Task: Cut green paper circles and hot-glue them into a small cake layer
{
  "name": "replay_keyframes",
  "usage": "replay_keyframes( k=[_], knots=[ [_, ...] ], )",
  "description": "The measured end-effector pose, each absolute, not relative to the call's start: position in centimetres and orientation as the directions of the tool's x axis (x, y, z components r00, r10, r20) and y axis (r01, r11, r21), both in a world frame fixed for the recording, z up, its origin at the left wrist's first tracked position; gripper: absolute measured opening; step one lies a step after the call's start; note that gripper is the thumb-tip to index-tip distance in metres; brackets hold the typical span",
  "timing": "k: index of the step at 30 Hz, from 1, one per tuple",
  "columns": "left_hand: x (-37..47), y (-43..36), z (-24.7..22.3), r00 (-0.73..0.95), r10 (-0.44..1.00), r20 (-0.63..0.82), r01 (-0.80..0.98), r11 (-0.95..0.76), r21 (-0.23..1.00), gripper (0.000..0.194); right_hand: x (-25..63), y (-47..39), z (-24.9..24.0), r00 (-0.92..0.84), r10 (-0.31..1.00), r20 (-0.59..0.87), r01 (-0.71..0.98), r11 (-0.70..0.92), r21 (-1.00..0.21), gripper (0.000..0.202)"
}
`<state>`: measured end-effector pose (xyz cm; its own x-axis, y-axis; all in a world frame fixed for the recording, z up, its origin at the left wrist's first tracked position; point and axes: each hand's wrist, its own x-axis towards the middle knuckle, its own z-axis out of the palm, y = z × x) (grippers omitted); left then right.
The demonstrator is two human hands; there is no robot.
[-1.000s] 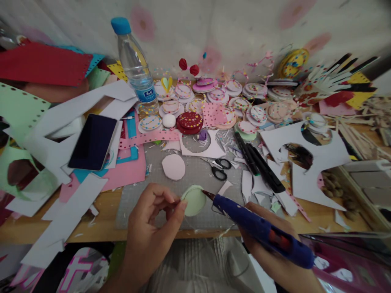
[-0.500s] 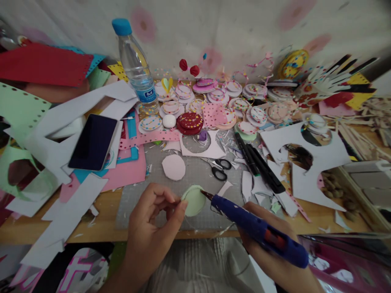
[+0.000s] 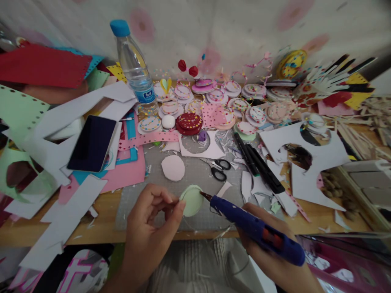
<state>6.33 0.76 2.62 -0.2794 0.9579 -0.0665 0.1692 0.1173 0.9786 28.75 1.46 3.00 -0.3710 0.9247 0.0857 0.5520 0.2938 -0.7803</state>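
Note:
My left hand (image 3: 155,224) pinches the left edge of a small pale green paper disc (image 3: 193,202), held above the front of the grey cutting mat (image 3: 134,203). In my right hand (image 3: 265,236) is a blue hot glue gun (image 3: 253,226), gripped by its body. Its dark nozzle is at the disc's upper right rim; whether it touches cannot be made out. Thin strands of glue trail below the disc. Behind it on the mat lie a white paper disc (image 3: 173,167) and black-handled scissors (image 3: 218,170).
A water bottle (image 3: 136,69) stands behind a phone (image 3: 92,143) on paper sheets. Several decorated paper hats (image 3: 188,123) line the back. Black markers (image 3: 263,167), cut-out white card (image 3: 305,150) and a cup of pens (image 3: 311,87) are on the right. Paper scraps surround the mat.
Very little differs. The disc and the glue gun have shifted slightly left in view, and the nozzle stays by the disc's upper right rim.

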Motion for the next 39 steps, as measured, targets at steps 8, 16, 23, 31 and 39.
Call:
replay_keyframes(
  k=[8, 16, 23, 31, 39],
  knots=[
    [6.13, 0.78, 2.62, -0.295, 0.953, -0.071, 0.185, 0.130, 0.974, 0.019, 28.89, 1.23, 2.86, -0.345, 0.939, 0.007, 0.591, 0.223, -0.775, 0.016],
    [5.95, 1.09, 2.37, -0.310, 0.947, -0.083, 0.164, 0.139, 0.977, 0.019, 28.72, 1.02, 2.60, -0.259, 0.965, 0.037, 0.569, 0.183, -0.802, 0.015],
    [5.84, 0.92, 2.43, -0.317, 0.946, -0.074, 0.151, 0.127, 0.980, 0.019, 29.01, 1.08, 2.63, -0.282, 0.959, 0.033, 0.554, 0.191, -0.810, 0.016],
    [5.97, 1.03, 2.49, -0.317, 0.945, -0.082, 0.154, 0.137, 0.979, 0.020, 29.07, 1.01, 2.59, -0.258, 0.966, -0.007, 0.574, 0.148, -0.805, 0.015],
    [6.56, 1.15, 3.18, -0.351, 0.930, -0.113, 0.103, 0.158, 0.982, 0.020, 28.97, 0.97, 2.80, -0.224, 0.974, -0.040, 0.548, 0.092, -0.831, 0.014]
  ],
)
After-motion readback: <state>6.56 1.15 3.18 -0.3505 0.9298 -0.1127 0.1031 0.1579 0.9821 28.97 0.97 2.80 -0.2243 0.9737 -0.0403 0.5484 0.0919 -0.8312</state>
